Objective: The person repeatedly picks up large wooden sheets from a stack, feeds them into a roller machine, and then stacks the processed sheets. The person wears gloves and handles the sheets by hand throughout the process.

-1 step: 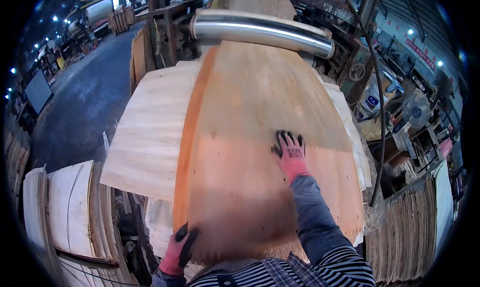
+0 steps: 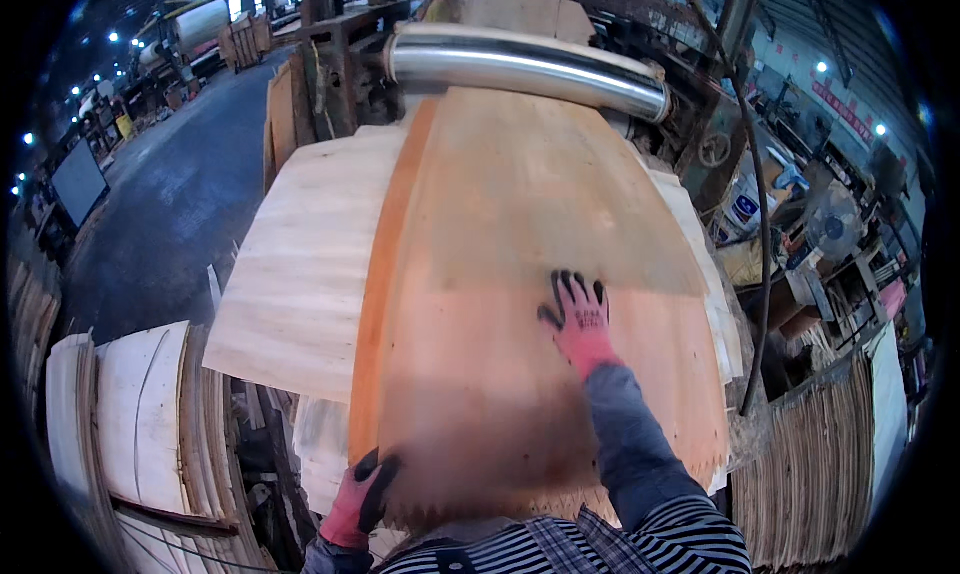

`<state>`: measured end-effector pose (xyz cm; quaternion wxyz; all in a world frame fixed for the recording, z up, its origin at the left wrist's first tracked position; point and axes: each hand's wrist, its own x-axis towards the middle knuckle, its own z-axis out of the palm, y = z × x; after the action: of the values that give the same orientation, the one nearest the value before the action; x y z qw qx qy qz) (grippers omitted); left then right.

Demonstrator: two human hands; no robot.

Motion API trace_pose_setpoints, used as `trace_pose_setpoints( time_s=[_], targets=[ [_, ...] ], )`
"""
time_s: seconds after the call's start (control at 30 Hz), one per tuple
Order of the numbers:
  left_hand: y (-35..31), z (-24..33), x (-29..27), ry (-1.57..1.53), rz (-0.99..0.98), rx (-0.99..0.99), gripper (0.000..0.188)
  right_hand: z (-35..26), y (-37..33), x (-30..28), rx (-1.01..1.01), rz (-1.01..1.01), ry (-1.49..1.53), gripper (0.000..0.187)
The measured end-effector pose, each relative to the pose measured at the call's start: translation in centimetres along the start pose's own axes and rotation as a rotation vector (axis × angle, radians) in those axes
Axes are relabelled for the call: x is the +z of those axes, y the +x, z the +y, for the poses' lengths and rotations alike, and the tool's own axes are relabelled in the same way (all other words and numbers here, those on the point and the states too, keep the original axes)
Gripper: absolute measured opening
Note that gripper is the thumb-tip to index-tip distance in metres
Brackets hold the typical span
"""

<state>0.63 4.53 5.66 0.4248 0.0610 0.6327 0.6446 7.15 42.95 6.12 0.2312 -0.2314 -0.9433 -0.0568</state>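
In the head view, had the pinkish veneer sheet (image 2: 480, 344) lying at the near side, ragged along its near edge, with a tan veneer sheet (image 2: 520, 189) beyond and a shiny metal roller (image 2: 530, 71) across the far end. Had the right hand (image 2: 581, 324) laid palm down on the pinkish wood, fingers spread and pinching nothing, tips at the jagged line between the two tones; could not tell an overlap there from a mere butting of edges. Held the left hand (image 2: 357, 497) at the near left corner, by the foot of the orange strip (image 2: 383, 264); could not tell a pinch from a light rest, with the underside of that grip hidden. Judged the step in hand as steadying and lining up the sheet. For the next move, seemed to need even pressure, a straight left side along the strip, and care with the fragile-looking ragged edge. Around, noted pale veneer sheets (image 2: 290, 249) jutting out leftward underneath, a left veneer stack (image 2: 140, 414), a right veneer stack (image 2: 810, 464) and a fan (image 2: 832, 226). Counted the roller as the main obstacle ahead, the dark hanging cable (image 2: 766, 274) as a possible snag on the right.
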Motion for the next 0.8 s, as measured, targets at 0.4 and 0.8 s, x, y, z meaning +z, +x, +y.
trace_pose_setpoints(
  time_s=[0.4, 0.8],
  targets=[
    [-3.4, 4.8, 4.5, 0.255, -0.491, 0.317, 0.042, -4.0, -27.6, -10.2, -0.001, -0.386, 0.207, 0.069],
    [-4.3, 1.0, -0.3, -0.299, -0.344, 0.063, 0.051, -4.4, -25.0, -22.7, -0.106, 0.293, -0.09, 0.043]
  ],
)
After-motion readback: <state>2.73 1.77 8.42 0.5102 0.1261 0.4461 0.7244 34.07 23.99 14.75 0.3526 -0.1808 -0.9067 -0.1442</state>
